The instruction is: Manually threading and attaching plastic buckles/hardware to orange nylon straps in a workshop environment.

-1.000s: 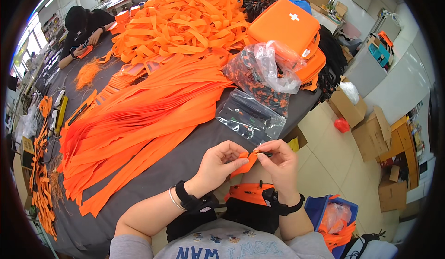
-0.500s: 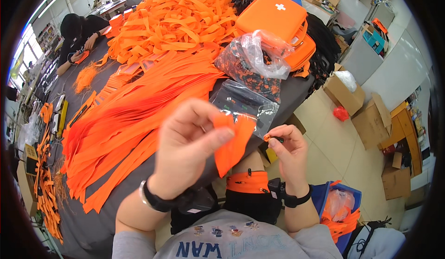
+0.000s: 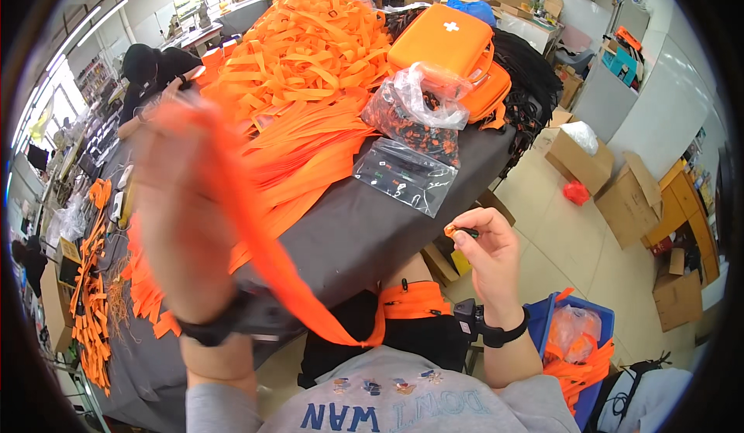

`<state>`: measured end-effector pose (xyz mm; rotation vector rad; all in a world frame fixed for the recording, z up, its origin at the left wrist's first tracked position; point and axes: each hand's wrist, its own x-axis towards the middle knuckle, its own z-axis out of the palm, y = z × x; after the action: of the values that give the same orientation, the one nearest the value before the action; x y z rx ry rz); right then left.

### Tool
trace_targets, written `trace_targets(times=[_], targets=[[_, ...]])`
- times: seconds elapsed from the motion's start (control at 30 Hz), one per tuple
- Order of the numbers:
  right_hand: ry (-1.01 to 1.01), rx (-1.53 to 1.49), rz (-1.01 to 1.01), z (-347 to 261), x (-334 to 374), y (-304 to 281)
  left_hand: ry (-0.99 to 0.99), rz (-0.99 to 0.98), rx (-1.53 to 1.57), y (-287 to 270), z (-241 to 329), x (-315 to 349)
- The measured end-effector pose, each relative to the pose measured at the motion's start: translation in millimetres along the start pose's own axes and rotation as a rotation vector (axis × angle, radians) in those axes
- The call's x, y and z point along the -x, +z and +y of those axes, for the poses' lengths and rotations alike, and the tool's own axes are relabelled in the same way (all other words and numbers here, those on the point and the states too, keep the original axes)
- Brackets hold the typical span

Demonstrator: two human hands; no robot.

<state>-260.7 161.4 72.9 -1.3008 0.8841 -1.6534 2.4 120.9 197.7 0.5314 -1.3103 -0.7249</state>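
My left hand (image 3: 182, 201), smeared by motion, is raised at the left over the table. An orange zipper tape (image 3: 283, 278) trails from it down to my lap. Closed in a pinch, my right hand (image 3: 492, 255) has a small black-and-orange zipper slider (image 3: 463, 232) between thumb and fingertips, right of the table edge. Across my thigh lies an orange zipper band (image 3: 415, 300) with several black sliders on it. A flat clear zip bag (image 3: 406, 176) with small dark pieces in it rests near the table edge.
Orange zipper tapes (image 3: 310, 150) and a heap of orange webbing (image 3: 302, 53) cover the grey table (image 3: 341, 235). Behind the zip bag are a plastic bag of sliders (image 3: 411, 119) and orange cases (image 3: 442, 42). A blue bin (image 3: 539, 317) stands right; another person (image 3: 147, 77) sits far left.
My left hand has swung up and to the left, drawing the orange tape out into a long line from my lap. The right hand keeps its pinch, nearly still.
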Motion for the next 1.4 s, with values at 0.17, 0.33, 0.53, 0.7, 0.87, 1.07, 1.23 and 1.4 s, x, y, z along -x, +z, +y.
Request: trace_targets(times=[0.17, 0.33, 0.53, 0.7, 0.87, 1.07, 1.23, 1.4], targets=[[-0.026, -0.017, -0.051, 6, -1, 7, -0.528, -0.207, 0.114, 20, -83, 94], [0.072, 0.145, -0.173, 35, 4, 15, -0.699, -0.21, 0.197, 29, -130, 143], [0.086, 0.241, -0.197, 56, 4, 17, -0.786, -0.17, 0.32, 30, -140, 139], [0.011, 0.402, -0.25, 55, -3, 19, -0.745, -0.16, 0.285, 28, -149, 142], [-0.061, 0.562, -0.339, 50, -10, 17, -0.796, -0.177, 0.243, 26, -150, 141], [0.019, 0.513, -0.341, 54, -8, 16, -0.769, -0.109, 0.271, 34, -149, 143], [0.169, 0.33, -0.217, 65, -2, 16, -0.696, -0.198, 0.165, 31, -151, 144], [0.291, 0.248, -0.12, 59, -9, 19, -0.925, -0.134, 0.396, 26, -157, 151]])
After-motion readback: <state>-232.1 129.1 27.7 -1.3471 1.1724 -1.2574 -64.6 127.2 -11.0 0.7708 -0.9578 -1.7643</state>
